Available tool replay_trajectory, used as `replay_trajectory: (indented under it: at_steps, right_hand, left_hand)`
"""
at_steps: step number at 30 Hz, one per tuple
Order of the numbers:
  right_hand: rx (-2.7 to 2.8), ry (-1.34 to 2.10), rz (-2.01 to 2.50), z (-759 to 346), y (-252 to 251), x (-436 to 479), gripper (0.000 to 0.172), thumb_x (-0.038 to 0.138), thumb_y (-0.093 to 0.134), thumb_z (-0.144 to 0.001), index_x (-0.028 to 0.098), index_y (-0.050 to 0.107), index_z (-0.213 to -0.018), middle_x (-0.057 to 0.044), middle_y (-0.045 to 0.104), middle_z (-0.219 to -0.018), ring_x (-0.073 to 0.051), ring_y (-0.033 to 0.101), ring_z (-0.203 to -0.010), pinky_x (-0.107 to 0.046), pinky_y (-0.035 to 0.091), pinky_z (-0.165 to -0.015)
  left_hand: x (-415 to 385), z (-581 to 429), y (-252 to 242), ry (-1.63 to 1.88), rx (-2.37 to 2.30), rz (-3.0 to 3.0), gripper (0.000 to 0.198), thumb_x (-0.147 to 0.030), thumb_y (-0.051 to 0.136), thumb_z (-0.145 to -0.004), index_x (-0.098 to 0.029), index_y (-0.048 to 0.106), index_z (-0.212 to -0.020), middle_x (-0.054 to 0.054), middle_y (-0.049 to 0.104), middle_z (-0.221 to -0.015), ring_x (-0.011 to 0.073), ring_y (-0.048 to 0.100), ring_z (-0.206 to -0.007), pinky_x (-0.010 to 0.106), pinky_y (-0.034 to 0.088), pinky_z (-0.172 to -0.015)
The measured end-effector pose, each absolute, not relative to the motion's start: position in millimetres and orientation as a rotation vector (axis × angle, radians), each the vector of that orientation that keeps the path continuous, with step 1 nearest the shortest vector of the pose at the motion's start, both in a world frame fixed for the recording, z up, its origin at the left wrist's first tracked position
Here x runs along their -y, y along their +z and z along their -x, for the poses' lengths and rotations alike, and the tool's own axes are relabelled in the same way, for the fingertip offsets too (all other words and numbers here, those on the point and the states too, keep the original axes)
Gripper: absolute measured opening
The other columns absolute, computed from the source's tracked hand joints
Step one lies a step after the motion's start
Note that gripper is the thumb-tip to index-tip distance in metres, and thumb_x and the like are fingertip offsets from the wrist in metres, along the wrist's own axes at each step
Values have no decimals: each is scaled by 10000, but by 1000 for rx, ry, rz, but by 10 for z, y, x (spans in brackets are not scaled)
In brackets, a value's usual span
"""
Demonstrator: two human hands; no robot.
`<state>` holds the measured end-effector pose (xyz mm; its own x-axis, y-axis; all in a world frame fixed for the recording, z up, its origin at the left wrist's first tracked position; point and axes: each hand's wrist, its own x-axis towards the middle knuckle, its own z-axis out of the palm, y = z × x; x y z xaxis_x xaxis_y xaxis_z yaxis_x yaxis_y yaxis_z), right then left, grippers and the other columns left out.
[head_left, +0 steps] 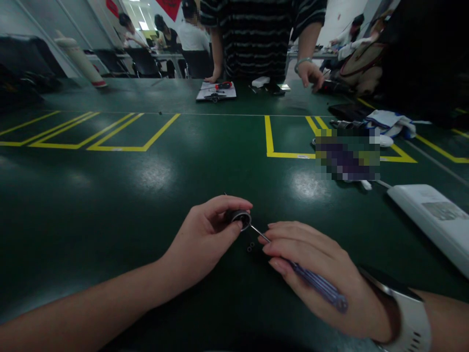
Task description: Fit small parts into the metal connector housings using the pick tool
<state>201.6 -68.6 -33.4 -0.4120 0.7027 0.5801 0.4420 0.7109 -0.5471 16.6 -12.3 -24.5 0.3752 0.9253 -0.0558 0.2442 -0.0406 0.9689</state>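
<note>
Between the thumb and fingers of my left hand (212, 230) is a small dark ring-shaped metal part (242, 218), its round opening facing right toward me. My right hand (315, 264) is closed around a screwdriver (315, 281) with a clear purple-blue ribbed handle. The screwdriver's thin shaft points up and left, and its tip meets the rim of the part; whether it sits inside cannot be made out. Just below, tiny dark ring-like pieces (250, 247) lie on the green table (146, 220).
A white box-like device (432, 210) stands at right, near a blurred-out item (346, 156) and white-blue gloves (392, 122). Yellow tape (117, 148) marks the table. Across it a person in a striped shirt (260, 39) stands by a paper (205, 92) with a red-black screwdriver (224, 85).
</note>
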Motion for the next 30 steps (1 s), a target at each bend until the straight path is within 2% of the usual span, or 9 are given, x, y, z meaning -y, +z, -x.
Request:
replay_trajectory:
  at_steps: [9, 22, 30]
  right_hand:
    - [2117, 251, 868, -2008, -344, 698, 133, 108, 550, -828, 100, 624, -938, -99, 702, -920, -158, 646, -915, -293, 511, -904]
    - [2092, 261, 833, -2024, -325, 690, 123, 107, 535, -824, 124, 620, -912, -71, 695, -840, -162, 657, -864, -328, 527, -891]
    - [2138, 232, 832, -2004, -325, 697, 105, 114, 543, -829, 124, 611, -909, -85, 704, -877, -165, 651, -893, -319, 517, -902]
  left_hand:
    - [123, -192, -242, 835, -1095, -1519, 216, -109, 590, -703, -165, 679, -891, 35, 699, -937, 167, 656, -862, 281, 522, -790]
    - [131, -220, -227, 841, -1113, -1469, 235, -109, 600, -678, -165, 689, -887, 42, 702, -968, 182, 654, -899, 310, 526, -823]
    - [131, -215, -231, 834, -1121, -1470, 213, -114, 585, -677, -166, 690, -856, 44, 698, -983, 185, 654, -891, 319, 530, -815]
